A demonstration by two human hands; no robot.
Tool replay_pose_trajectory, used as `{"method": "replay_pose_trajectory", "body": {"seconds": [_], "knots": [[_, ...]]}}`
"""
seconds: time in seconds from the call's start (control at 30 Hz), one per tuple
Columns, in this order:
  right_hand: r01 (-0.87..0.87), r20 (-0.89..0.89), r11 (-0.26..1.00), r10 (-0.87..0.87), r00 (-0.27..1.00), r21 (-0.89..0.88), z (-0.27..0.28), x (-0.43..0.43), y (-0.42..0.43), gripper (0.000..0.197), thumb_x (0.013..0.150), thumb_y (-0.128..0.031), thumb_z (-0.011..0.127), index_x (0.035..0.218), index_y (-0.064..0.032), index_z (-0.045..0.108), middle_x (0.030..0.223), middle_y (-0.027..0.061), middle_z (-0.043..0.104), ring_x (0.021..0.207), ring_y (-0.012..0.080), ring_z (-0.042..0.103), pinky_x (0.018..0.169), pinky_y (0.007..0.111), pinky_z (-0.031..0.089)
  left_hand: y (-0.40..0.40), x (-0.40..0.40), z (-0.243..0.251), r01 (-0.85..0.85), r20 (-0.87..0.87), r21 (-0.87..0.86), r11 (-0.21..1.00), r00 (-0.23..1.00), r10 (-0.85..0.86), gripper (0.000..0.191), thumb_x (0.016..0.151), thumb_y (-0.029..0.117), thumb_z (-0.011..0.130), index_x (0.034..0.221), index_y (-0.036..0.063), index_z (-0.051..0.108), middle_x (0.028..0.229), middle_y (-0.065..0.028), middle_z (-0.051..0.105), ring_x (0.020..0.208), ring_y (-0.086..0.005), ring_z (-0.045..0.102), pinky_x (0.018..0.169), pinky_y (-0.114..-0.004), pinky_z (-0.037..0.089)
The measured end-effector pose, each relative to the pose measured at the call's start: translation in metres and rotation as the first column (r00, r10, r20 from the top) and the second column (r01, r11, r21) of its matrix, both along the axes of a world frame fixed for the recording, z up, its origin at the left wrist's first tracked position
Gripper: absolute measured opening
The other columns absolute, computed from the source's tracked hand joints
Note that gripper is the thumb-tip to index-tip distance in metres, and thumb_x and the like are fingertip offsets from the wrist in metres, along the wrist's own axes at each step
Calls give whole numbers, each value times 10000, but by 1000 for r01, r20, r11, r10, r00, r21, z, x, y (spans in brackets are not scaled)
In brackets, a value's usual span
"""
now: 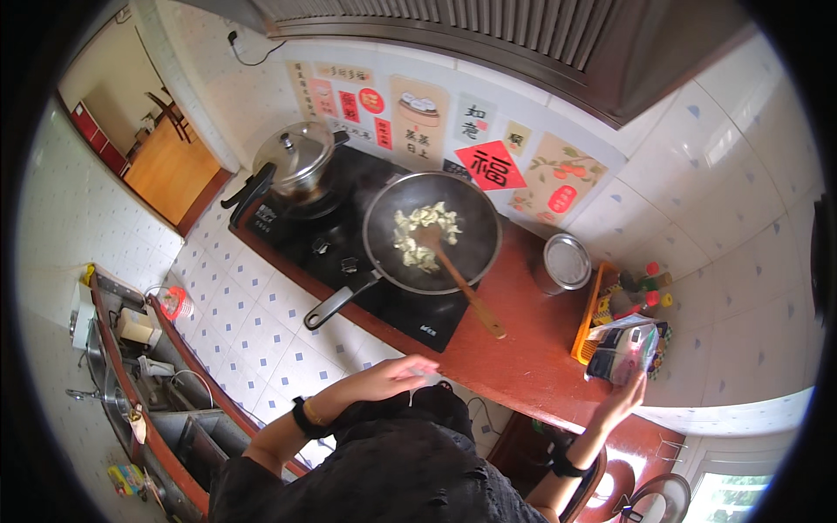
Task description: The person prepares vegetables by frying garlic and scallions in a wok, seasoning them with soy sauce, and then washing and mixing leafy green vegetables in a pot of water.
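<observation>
Before me, a dark long-handled wok (480, 255) sits on the right side of the black gas hob (399, 320). Pale yellowish pieces of food (412, 255) lie in it, under the blade of a wooden spatula (461, 278) whose handle rests over the wok's rim. My left hand (409, 376) is held in front of the counter edge, fingers somewhat apart, holding nothing. On the right, my right hand (624, 400) is raised at a clear plastic bag (621, 353) with dark and pink contents. Its fingertips meet the bag's lower edge; whether they grip it is unclear.
An orange basket (592, 314) of seasoning bottles stands by the tiled wall, beside an open metal canister (565, 261). A lidded metal pot (297, 163) occupies the hob's far left. The range hood (458, 39) overhangs the back; a sink counter (147, 418) lies to the left.
</observation>
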State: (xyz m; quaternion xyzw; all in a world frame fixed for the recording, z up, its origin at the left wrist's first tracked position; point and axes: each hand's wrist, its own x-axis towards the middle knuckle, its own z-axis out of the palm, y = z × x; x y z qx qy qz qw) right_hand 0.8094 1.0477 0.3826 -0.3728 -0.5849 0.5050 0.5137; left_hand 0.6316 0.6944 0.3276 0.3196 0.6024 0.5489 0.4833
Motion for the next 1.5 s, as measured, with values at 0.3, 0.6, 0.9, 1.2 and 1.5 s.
{"method": "replay_pose_trajectory", "body": {"seconds": [0.3,0.6,0.9,1.2,1.5], "knots": [[-645,-55,698,664,745,-311,55,-59,-115,289,899,-245,497,980,24,565,860,62,587,799,133,577,688,269,477,51,-15,44,-142,192,233,962,976,98,760,823,137,630,1377,71,114,1344,-149,291,1158,-268,450,836,-388,482],[-866,-48,450,881,471,-218,11,-127,-195,703,685,-148,767,1240,31,374,1126,104,543,1021,195,537,891,312,425,10,-42,44,-491,485,306,815,818,311,544,839,172,608,1228,58,245,1168,-105,433,1054,-195,514,811,-360,528],[-778,201,619,780,593,-106,21,-187,-222,295,736,-59,705,972,51,566,833,88,644,684,126,612,616,242,514,-28,-67,45,-424,90,171,889,905,415,747,889,256,517,1407,119,-4,1398,-184,200,1244,-309,340,956,-429,384],[-738,607,649,516,604,183,8,-227,-185,284,694,-92,702,926,37,600,757,109,657,672,109,599,641,269,479,-154,-82,22,-520,178,99,848,848,499,370,931,167,428,1281,61,373,1223,-110,492,1052,-196,550,860,-290,429],[-745,730,651,439,524,144,-3,-239,-187,318,679,-113,716,932,42,603,772,146,660,697,161,641,643,283,486,-244,-66,-40,-899,268,-169,404,353,897,241,896,189,457,1112,92,503,1073,-56,554,958,-187,559,821,-299,422]]}}
